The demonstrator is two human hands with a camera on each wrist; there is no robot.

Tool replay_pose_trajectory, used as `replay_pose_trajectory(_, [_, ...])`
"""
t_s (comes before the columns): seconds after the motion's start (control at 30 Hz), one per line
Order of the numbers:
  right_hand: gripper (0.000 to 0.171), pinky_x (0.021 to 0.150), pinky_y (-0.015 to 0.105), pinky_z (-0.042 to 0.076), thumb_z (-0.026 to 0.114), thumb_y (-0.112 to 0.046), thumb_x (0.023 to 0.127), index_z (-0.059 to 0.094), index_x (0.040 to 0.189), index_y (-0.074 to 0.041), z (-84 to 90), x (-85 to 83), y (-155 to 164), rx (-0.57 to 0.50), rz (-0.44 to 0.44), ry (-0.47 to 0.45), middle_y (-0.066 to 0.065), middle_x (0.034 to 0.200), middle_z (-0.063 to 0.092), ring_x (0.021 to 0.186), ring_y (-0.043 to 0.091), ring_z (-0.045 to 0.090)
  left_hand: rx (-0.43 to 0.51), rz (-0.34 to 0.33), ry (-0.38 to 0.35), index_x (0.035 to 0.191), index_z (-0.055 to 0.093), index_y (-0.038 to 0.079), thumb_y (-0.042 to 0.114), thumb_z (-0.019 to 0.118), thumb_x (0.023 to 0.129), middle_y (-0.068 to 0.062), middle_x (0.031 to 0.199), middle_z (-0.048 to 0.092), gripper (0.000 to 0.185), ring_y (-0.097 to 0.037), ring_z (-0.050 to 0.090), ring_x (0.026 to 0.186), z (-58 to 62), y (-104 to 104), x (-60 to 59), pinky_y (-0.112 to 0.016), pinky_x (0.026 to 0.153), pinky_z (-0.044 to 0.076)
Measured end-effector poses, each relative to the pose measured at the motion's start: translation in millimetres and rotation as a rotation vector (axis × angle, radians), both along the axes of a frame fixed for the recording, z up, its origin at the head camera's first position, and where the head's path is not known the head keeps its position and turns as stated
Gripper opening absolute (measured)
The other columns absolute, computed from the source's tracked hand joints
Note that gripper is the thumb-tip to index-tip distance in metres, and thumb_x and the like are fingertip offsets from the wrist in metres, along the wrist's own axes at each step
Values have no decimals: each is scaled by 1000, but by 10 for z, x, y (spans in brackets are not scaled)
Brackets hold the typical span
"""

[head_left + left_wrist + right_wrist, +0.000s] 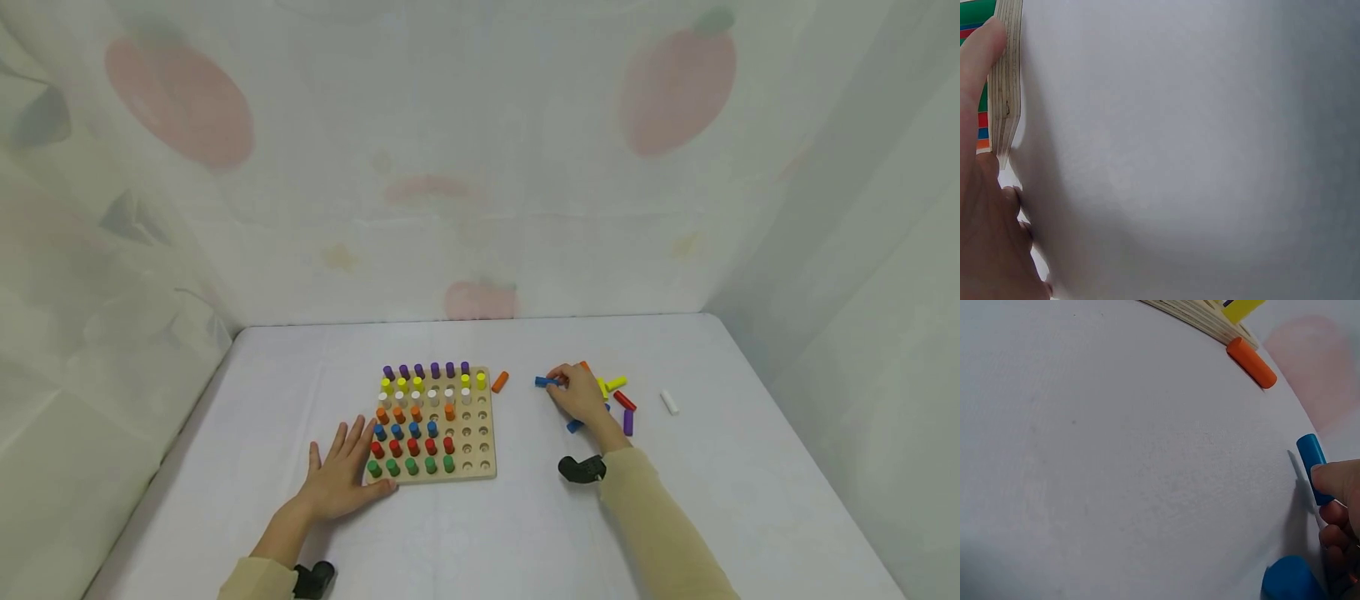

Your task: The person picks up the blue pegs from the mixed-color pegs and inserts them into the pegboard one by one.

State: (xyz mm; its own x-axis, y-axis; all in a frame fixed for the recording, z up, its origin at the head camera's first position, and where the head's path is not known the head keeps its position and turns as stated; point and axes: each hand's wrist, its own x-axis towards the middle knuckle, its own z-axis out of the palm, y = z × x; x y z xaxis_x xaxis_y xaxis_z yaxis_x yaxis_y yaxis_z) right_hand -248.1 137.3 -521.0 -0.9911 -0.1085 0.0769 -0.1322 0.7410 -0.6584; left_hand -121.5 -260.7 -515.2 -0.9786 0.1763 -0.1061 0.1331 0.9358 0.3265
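Observation:
A wooden pegboard [476,456] lies left of the table's middle, with rows of purple, yellow, white, orange, blue, red and green pegs standing in it and bare holes mostly to the right. My left hand [333,486] rests at its near left corner, fingers spread, the thumb along the front edge. In the left wrist view, the thumb [988,47] touches the board's side. Over the loose pegs at the right, my right hand [579,396] pinches a blue peg [1311,452] between thumb and fingers; the peg's far end sticks out to the left.
An orange peg [500,382] lies just off the board's right side. Around my right hand are loose yellow [617,382], red [625,401], purple [628,422] and blue pegs [574,426]. A white peg [669,402] lies farther right. A white curtain rises behind the table.

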Motion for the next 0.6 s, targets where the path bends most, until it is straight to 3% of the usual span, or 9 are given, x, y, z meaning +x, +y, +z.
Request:
replay_pose_trajectory(0.33, [17, 70, 32, 43, 65, -16, 84, 65, 100, -10, 96, 30, -35, -8, 21, 52, 7, 89, 60, 80, 20, 51, 10, 0, 10, 149, 17, 16, 73, 56, 70, -14, 154, 13, 105, -41, 6, 139, 34, 8, 16, -72, 98, -7])
replay_pose_trajectory(0.6, [16, 73, 31, 46, 62, -17, 86, 63, 101, -13, 140, 76, -62, -47, 1, 6, 5, 96, 65, 80, 18, 54, 0, -1, 14, 149, 17, 16, 74, 56, 70, -13, 154, 13, 105, -41, 6, 139, 32, 13, 10, -72, 99, -7])
